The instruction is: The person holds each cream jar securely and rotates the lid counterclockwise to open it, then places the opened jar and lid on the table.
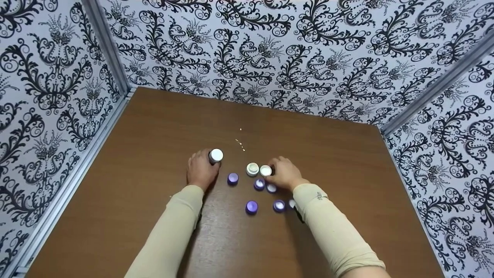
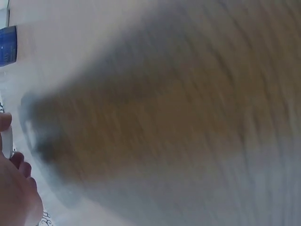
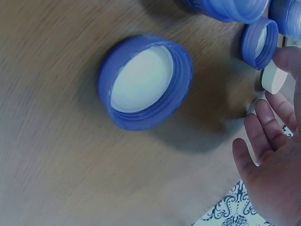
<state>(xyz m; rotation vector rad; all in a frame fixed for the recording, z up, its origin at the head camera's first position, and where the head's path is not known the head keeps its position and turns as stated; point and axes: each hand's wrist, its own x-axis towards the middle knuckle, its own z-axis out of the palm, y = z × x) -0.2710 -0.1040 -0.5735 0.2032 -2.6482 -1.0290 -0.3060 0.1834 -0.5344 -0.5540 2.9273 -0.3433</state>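
Note:
My left hand (image 1: 200, 170) grips a small white-topped jar (image 1: 216, 155) at the left of the group. In the left wrist view, only part of that hand (image 2: 19, 193) shows, with a sliver of white between thumb and fingers. My right hand (image 1: 286, 174) pinches a white lid (image 1: 266, 170), its pale inside facing up, between thumb and index finger; the other fingers are spread in the right wrist view. Just left of the lid stands an open white jar (image 1: 252, 169) with pale contents.
Nearer me are two capped purple jars (image 1: 232, 178), two open purple jars (image 1: 279, 205) and two upturned purple lids (image 1: 271, 188), one partly behind my right sleeve. Pale crumbs (image 1: 240, 144) lie farther back on the brown table (image 1: 173, 116). Patterned walls (image 1: 262, 50) enclose it.

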